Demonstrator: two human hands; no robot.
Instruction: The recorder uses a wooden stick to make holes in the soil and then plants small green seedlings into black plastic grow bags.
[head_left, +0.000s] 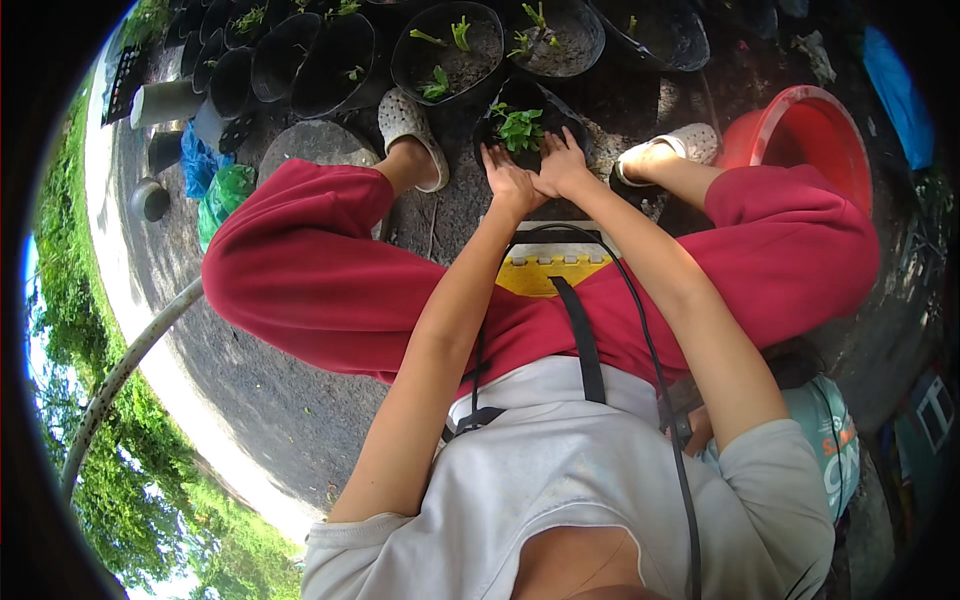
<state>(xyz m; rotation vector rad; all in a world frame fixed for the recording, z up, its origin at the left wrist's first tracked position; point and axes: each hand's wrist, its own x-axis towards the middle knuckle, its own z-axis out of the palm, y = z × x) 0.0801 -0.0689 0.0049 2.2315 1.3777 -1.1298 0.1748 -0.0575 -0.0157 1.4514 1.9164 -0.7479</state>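
A black plastic plant pot (574, 120) stands on the ground between my feet, with a small leafy green plant (519, 130) in it. Both my hands reach over its near edge, their wrists close together. My left hand (511, 178) lies at the near left side of the plant, fingers spread. At the near right side is my right hand (561, 162), its fingers also apart and pointing into the pot. Neither hand shows anything gripped. The palms and the soil under the fingers are hidden. Beyond this pot is a larger black pot (480, 64) with soil and several green shoots.
More black pots (334, 71) line the far side. A red plastic basin (814, 135) lies tilted beyond my right knee. A round stone slab (319, 146), a green plastic bag (225, 199) and a blue one (199, 161) are at the left. A yellow-topped stool (551, 270) is beneath me.
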